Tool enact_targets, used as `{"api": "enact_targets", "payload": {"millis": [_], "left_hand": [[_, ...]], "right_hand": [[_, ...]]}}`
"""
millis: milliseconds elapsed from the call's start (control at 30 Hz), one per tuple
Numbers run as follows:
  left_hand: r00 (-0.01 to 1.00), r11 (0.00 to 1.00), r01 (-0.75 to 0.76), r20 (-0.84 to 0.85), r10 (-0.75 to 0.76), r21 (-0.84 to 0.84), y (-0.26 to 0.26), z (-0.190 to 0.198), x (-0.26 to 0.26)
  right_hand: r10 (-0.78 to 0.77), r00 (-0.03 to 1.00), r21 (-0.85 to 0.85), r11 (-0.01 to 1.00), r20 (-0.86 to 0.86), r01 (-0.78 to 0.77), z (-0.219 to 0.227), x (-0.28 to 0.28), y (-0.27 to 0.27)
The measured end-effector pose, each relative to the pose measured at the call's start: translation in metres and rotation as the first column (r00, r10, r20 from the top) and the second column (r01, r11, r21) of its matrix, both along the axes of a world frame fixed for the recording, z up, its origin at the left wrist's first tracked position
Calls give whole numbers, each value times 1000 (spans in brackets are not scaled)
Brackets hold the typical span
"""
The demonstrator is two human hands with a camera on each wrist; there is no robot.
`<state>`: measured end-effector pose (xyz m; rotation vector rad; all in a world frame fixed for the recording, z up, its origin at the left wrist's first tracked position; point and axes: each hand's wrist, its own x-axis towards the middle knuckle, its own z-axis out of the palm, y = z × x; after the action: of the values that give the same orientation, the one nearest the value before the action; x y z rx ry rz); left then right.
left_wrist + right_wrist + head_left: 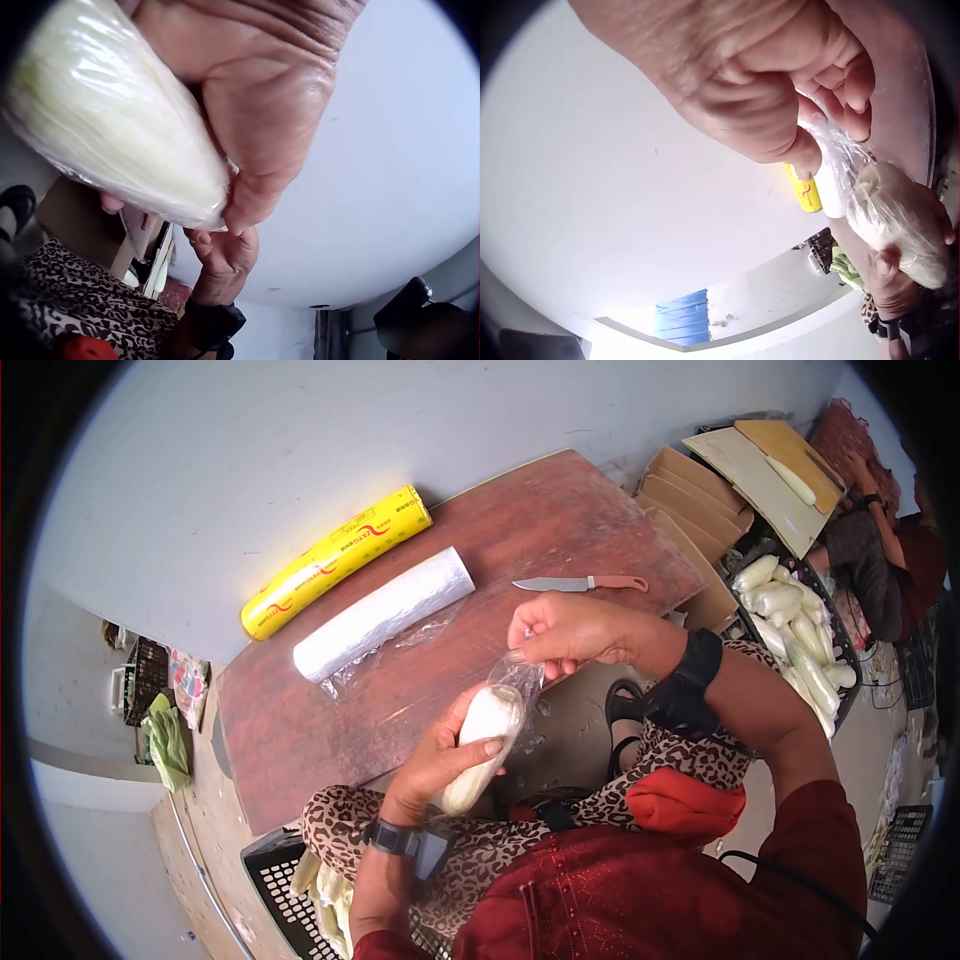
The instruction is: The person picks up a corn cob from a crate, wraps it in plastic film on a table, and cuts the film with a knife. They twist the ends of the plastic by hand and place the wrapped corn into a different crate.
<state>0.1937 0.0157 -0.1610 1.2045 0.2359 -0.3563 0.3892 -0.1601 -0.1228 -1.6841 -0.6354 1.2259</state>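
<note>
A long, pale green-white vegetable wrapped in clear cling film lies in my left hand, whose thumb and fingers grip its sides. It is held tilted in front of the table's near edge, over the lap. At its upper end the loose cling film is drawn up into a gathered tail. My right hand pinches this tail between thumb and fingers. Close up in the left wrist view, film stretches tight and shiny over the vegetable. The right wrist view shows the bunched film running from the fingertips to the vegetable.
On the brown table lie a white film roll, a yellow-wrapped roll and a knife. A crate of pale vegetables stands right, beside cardboard boxes. Another crate is at lower left. A second person sits far right.
</note>
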Motion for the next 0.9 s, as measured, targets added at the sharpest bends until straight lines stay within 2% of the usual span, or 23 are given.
{"api": "enact_targets", "payload": {"millis": [67, 267, 367, 467, 533, 567, 633, 667, 767, 867, 900], "left_hand": [[1000, 1000, 21, -1, -21, 19, -1, 2, 0], [1000, 1000, 4, -12, -4, -24, -3, 4, 0], [1000, 999, -15, -18, 14, -45, 0, 4, -3], [999, 997, -33, -30, 31, -72, 5, -2, -7], [998, 994, -51, -31, 48, -100, 5, -3, -7], [998, 991, -64, -28, 61, -114, 4, -2, -6], [998, 988, -69, -21, 66, -138, 4, -2, -6], [998, 987, -59, -18, 57, -149, 5, -2, -6], [999, 985, -40, -9, 39, -169, 3, 0, -5], [999, 982, -35, -11, 33, -188, 2, 2, -6], [999, 980, -35, -13, 33, -195, 2, 2, -7]], "right_hand": [[38, 999, 18, 999, 19, -38, -1, 5, -1], [-31, 987, 84, 996, 156, 18, 9, 20, -3], [-252, 944, 206, 956, 213, 208, 20, 35, -14], [-124, 949, 280, 959, 288, 40, 18, 51, -22], [60, 944, 250, 957, 325, -147, 41, 29, -23], [151, 928, 233, 943, 340, -239, 49, 18, -23], [210, 844, 222, 908, 493, -355, 43, 11, -18], [231, 793, 211, 888, 563, -409, 39, 8, -16], [237, 790, 213, 883, 565, -417, 26, 1, -13], [177, 737, 325, 813, 652, -482, 12, 2, -7], [174, 769, 327, 831, 615, -450, 6, 3, -3]]}}
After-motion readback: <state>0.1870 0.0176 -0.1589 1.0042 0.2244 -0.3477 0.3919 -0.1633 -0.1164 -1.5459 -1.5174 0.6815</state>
